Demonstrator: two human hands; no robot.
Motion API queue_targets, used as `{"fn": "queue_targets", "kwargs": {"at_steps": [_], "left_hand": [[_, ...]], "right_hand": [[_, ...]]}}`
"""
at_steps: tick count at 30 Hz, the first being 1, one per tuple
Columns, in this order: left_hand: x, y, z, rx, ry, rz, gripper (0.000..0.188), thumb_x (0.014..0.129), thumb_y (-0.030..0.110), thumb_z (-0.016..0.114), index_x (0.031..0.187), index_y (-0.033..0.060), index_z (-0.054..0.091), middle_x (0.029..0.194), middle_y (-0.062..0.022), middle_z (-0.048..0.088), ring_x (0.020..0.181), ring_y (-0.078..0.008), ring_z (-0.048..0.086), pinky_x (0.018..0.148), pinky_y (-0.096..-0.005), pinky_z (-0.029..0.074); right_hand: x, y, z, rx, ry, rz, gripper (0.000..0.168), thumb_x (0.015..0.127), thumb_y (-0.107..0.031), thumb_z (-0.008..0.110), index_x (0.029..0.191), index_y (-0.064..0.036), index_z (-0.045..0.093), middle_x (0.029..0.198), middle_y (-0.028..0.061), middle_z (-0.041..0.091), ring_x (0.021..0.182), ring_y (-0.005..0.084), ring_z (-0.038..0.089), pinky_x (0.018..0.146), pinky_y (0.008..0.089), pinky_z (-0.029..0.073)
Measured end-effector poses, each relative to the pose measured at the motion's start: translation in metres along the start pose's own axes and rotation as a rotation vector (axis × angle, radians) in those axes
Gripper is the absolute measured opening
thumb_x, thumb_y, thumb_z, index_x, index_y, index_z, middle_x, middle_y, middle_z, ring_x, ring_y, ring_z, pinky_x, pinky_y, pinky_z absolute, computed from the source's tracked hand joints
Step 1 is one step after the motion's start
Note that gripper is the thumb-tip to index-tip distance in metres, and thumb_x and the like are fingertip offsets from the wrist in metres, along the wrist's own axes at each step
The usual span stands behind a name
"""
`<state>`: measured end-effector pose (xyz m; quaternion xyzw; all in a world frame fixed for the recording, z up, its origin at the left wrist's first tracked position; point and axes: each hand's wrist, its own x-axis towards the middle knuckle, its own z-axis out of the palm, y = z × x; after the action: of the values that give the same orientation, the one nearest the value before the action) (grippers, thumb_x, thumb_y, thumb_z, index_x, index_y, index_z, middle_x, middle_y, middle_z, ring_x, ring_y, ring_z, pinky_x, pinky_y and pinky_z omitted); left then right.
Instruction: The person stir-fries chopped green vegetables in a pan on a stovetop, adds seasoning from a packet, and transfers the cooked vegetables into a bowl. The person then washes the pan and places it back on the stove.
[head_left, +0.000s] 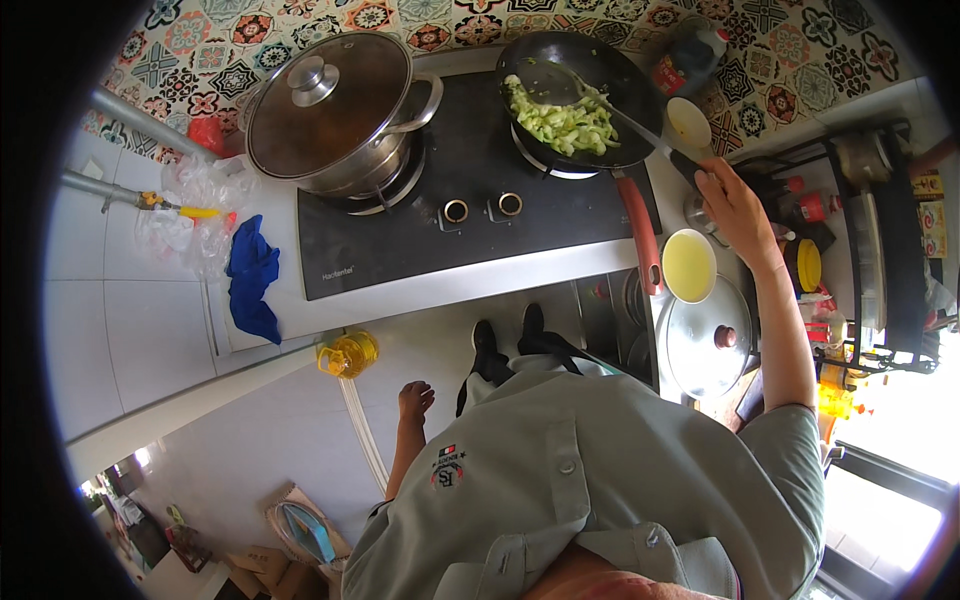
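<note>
My right hand (731, 210) is closed around the dark handle of a metal spatula (637, 127). The spatula's broad head rests in a black wok (600, 67), at the edge of a heap of chopped pale green vegetables (562, 124). The wok sits on the right burner, its red handle (637, 232) pointing towards me. My left hand (415, 400) hangs low beside my body, away from the cooktop, with its fingers loosely curled and nothing visible in it. On the left burner stands a steel pot (330, 112) covered by a glass lid.
Right of the cooktop are a bowl of yellowish liquid (689, 266), another bowl (686, 124), a pan lid (709, 337), a dark sauce bottle (690, 60) and a black rack (855, 247). Left lie a blue cloth (253, 277) and plastic bags (199, 202). An oil jug (351, 354) stands below.
</note>
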<state>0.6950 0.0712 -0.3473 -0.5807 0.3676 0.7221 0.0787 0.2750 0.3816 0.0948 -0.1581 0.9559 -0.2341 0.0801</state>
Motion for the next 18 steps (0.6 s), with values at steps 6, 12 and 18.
{"fn": "queue_targets", "kwargs": {"at_steps": [6, 12, 18], "left_hand": [[0.010, 0.000, -0.014, 0.041, -0.014, -0.049, 0.024, 0.079, 0.014, 0.056, 0.100, 0.0016, 0.054, 0.088, -0.0108, 0.062, 0.074, -0.0216, 0.062, 0.062, -0.0312, 0.053], [0.017, -0.030, -0.042, 0.341, -0.048, 0.206, 0.024, 0.078, 0.013, 0.055, 0.099, 0.0008, 0.055, 0.087, -0.0108, 0.061, 0.073, -0.0226, 0.062, 0.062, -0.0317, 0.052], [-0.006, -0.023, -0.022, 0.263, -0.049, 0.164, 0.028, 0.077, 0.012, 0.055, 0.102, -0.0011, 0.053, 0.088, -0.0120, 0.061, 0.073, -0.0236, 0.062, 0.060, -0.0316, 0.052]], "right_hand": [[0.012, 0.016, 0.075, -0.528, 0.072, 0.016, 0.029, 0.093, -0.033, 0.040, 0.118, -0.021, 0.045, 0.075, 0.0188, 0.063, 0.073, 0.0372, 0.062, 0.066, 0.0477, 0.049], [0.006, 0.080, 0.009, -0.346, 0.310, 0.023, 0.026, 0.093, -0.032, 0.041, 0.113, -0.016, 0.049, 0.083, 0.0183, 0.064, 0.077, 0.0394, 0.061, 0.065, 0.0469, 0.048], [0.102, 0.127, 0.011, 0.526, -0.083, 0.457, 0.022, 0.093, -0.031, 0.045, 0.102, -0.012, 0.047, 0.068, 0.0108, 0.056, 0.053, 0.0248, 0.049, 0.046, 0.0320, 0.037]]}}
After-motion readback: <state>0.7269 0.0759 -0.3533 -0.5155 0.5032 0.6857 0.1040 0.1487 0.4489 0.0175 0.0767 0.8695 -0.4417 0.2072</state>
